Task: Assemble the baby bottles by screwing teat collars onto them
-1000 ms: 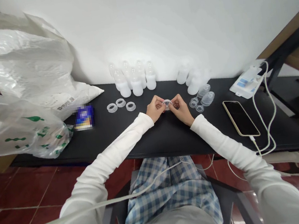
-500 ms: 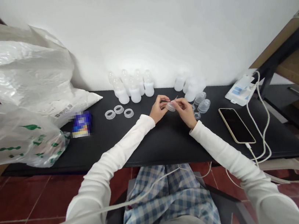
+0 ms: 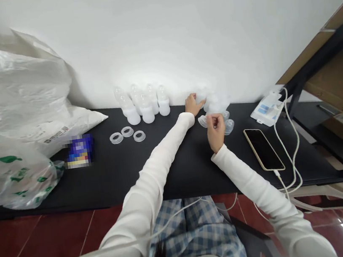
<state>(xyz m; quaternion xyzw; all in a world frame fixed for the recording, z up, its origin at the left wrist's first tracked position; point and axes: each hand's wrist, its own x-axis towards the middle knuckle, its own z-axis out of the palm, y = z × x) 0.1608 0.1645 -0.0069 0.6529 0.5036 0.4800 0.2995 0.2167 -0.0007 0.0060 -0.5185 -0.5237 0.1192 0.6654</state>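
My left hand (image 3: 194,105) reaches to the back of the table. Its thumb and fingers are around the leftmost white baby bottle (image 3: 199,95) of the right group, which still stands by the wall. Nearer to me, my right hand (image 3: 216,133) is closed in a pinch on a translucent bottle collar (image 3: 202,120); the fingers hide part of it. Clear domed caps (image 3: 229,126) lie just beyond the right hand. Other white bottles (image 3: 217,102) crowd together behind them, washed out against the wall.
Several capped bottles (image 3: 148,112) stand at the back left, with three loose collars (image 3: 139,136) before them. A blue packet (image 3: 80,151) and plastic bags (image 3: 20,94) lie farther left. On the right are a phone (image 3: 264,149), a white cable (image 3: 294,141) and a white-blue package (image 3: 266,108).
My left hand has left the collar and moved forward to the white bottle. The right hand keeps the collar. The whole view has shifted slightly.
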